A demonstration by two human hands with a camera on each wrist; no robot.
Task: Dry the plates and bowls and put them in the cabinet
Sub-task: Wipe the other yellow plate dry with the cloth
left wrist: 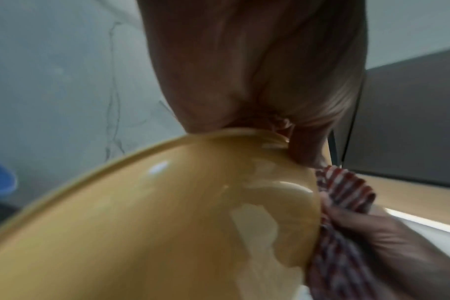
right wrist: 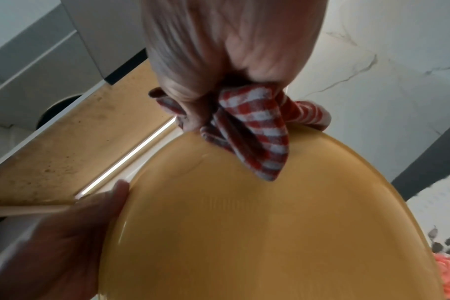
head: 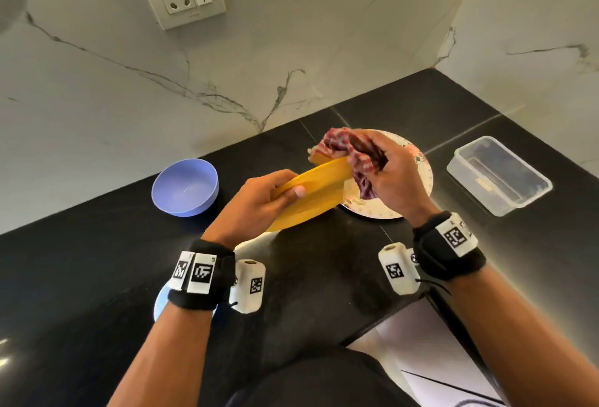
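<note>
The left hand (head: 259, 202) grips the near rim of the yellow plate (head: 319, 189), held tilted above the surface (head: 324, 277); the right hand (head: 385, 170) pinches a checked cloth (head: 337, 144) over its far rim, probably both faces

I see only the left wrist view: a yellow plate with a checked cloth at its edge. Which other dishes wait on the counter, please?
Observer: A blue bowl stands on the black counter, left of both hands.
Operator: And what is under the yellow plate?
Observer: A white floral plate lies on the counter, below it and below the right hand, which holds the checked cloth.
Operator: Is there anything more to the right?
Observer: A clear plastic container, apart from the floral plate.
</note>
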